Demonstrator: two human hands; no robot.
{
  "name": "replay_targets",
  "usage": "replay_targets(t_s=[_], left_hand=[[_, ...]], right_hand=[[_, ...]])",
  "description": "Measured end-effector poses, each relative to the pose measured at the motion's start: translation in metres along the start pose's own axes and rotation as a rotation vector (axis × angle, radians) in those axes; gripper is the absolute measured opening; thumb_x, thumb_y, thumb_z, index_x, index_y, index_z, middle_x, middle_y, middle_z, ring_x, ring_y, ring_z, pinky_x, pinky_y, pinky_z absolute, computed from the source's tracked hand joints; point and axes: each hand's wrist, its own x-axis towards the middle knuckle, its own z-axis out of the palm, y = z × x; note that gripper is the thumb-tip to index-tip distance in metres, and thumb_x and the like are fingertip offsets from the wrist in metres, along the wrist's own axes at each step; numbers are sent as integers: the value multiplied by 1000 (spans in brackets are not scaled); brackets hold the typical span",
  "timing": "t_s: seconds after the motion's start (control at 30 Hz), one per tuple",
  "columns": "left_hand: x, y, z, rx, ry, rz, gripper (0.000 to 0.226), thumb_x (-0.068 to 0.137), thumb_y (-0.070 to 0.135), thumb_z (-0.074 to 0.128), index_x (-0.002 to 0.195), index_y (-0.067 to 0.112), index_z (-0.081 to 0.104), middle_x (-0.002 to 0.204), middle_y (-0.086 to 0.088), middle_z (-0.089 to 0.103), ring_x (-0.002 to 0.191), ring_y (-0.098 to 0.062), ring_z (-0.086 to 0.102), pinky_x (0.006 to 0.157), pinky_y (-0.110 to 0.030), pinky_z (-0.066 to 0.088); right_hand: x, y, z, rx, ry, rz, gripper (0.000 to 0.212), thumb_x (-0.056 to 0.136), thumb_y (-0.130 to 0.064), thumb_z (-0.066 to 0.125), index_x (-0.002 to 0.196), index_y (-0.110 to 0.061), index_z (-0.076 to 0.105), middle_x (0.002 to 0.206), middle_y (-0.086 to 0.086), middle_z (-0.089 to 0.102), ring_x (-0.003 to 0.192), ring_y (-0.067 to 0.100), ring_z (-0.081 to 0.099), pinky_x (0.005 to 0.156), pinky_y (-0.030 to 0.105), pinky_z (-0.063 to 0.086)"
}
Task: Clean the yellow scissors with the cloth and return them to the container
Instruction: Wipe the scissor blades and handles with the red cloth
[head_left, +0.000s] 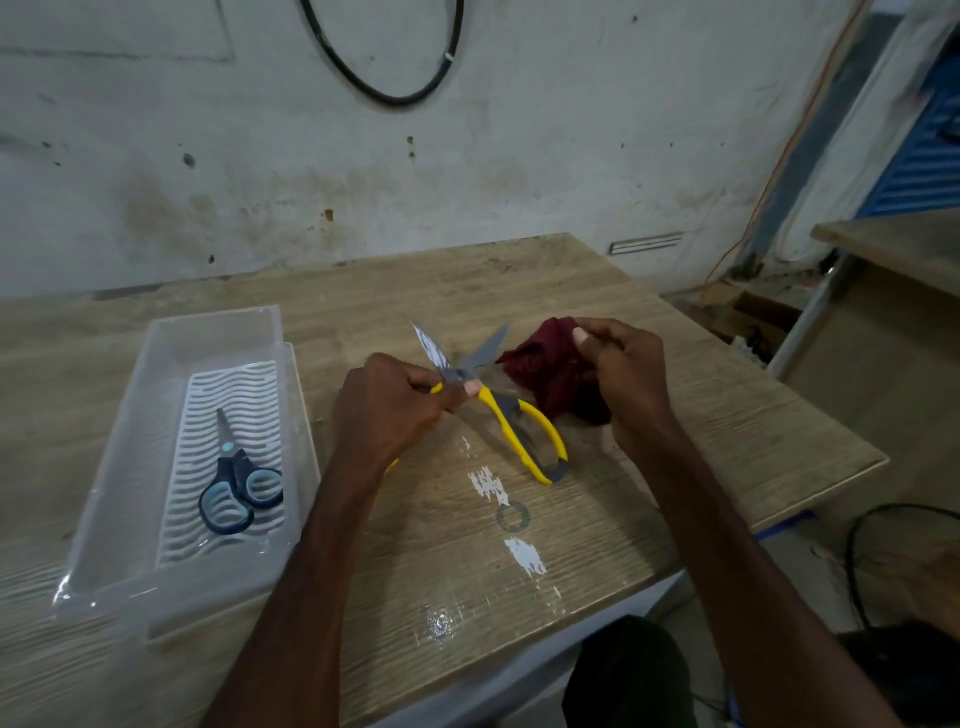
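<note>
**Yellow scissors held open, outside the container**

We see the clear plastic container (130, 441) lying on the wooden tabletop (649, 467), and we place everything else from it. Inside it, on a white ribbed insert, lies a pair of dark blue scissors (236, 483) with light blue grips. Their blades are closed and point toward the container's far end.

The yellow scissors (492, 408) are not in the container. They are held up to its right, over the tabletop. Their blades are spread in a V and point away from us toward the wall (208, 156). The left hand (389, 405) grips them at the pivot, with its fingers curled round one handle, so most of that handle is hidden. The other yellow handle loop hangs down on the side away from the container. We cannot tell whether it touches the tabletop.

Farther right of the container, the right hand (623, 374) holds a bunched maroon cloth (545, 364), fingers and thumb closed on it. The cloth sits just beside the blade farther from the container, and we cannot tell whether the two touch.

Worn white patches mark the tabletop to the right of the container's near end. A black cable loop (384, 96) hangs on the wall beyond the container.
</note>
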Motion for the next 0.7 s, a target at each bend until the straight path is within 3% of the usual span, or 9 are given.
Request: replay_targets(t_s=[0.1, 0.27, 0.43, 0.57, 0.7], left_hand=[[0, 1, -2, -78, -18, -15, 35, 63, 62, 80, 60, 28, 78, 49, 2, 67, 51, -11, 66, 65, -33, 54], [-1, 3, 2, -134, -61, -38, 31, 60, 60, 82, 60, 30, 78, 57, 2, 72, 52, -12, 68, 72, -41, 58], [-1, 1, 4, -89, -69, -65, 34, 59, 63, 81, 60, 29, 78, 56, 5, 71, 53, -11, 68, 70, -43, 60], [0, 0, 4, -70, -45, -90, 37, 55, 67, 81, 62, 30, 78, 55, 7, 70, 55, -9, 69, 70, -42, 60], [2, 0, 7, -32, -51, -79, 36, 56, 66, 81, 65, 31, 79, 55, 8, 70, 60, -12, 70, 71, -43, 60]], right_hand=[[-4, -8, -2, 30, -7, 2, 16, 84, -7, 68, 100, -3, 69, 74, 2, 68, 65, 9, 62, 62, 27, 52], [-25, -25, 14, -65, 57, -204, 12, 72, -22, 81, 81, -21, 74, 74, -4, 74, 71, 11, 70, 67, 32, 58], [-53, -20, 39, -369, -236, -567, 10, 76, -15, 76, 85, -18, 76, 81, -7, 70, 76, 6, 64, 71, 30, 53], [-45, -10, 40, -393, -211, -581, 13, 77, -18, 76, 90, -19, 77, 87, -3, 63, 81, 6, 59, 69, 23, 49], [-43, -4, 42, -535, -240, -672, 14, 82, -21, 71, 96, -19, 74, 89, -1, 63, 85, 15, 59, 74, 36, 50]])
